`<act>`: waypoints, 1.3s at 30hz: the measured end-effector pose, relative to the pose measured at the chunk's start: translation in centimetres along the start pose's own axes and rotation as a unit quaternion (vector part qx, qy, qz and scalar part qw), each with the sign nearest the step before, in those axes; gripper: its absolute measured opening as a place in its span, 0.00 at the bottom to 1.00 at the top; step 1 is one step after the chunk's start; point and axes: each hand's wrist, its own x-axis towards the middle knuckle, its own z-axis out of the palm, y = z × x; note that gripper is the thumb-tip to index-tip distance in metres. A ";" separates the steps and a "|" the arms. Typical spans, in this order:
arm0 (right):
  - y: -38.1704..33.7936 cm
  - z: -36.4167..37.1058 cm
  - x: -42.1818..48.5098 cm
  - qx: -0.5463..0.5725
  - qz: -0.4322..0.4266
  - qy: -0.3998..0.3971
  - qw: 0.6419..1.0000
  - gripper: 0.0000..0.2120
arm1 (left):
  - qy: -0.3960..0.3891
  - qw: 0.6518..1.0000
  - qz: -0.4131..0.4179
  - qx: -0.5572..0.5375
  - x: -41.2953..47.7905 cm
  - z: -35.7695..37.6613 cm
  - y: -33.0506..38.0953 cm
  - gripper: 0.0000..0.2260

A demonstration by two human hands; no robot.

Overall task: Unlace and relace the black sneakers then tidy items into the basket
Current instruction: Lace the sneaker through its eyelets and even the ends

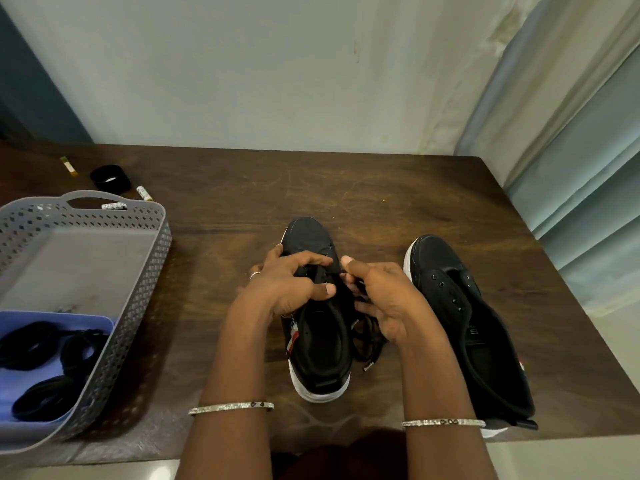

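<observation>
On the tabletop [381,202], beside the basket [149,271], the right sneaker [450,289] lies unlaced; our left hand [287,282] grips the middle sneaker [311,233] while our right hand [384,299] pinches its lace [367,344]. A slack pinch, we judge, could drop the lace.

Left hand [287,282] grips the middle sneaker [318,327] while right hand [377,296] pinches its black lace [367,337]; laceless sneaker [464,320] beside.
</observation>
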 end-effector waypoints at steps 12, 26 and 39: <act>0.1 -2.4 -1.3 -0.231 -0.032 -0.013 0.972 0.20 | -0.003 1.000 0.001 -0.004 1.3 0.3 -0.7 0.21; 0.2 -1.6 -0.2 -0.298 -0.099 0.044 0.948 0.05 | 0.108 0.986 0.077 -0.105 3.7 -1.5 -5.0 0.14; 0.2 -1.9 -0.1 -0.119 -0.073 0.035 0.990 0.22 | 0.039 0.995 0.087 0.022 1.8 -0.5 -2.4 0.19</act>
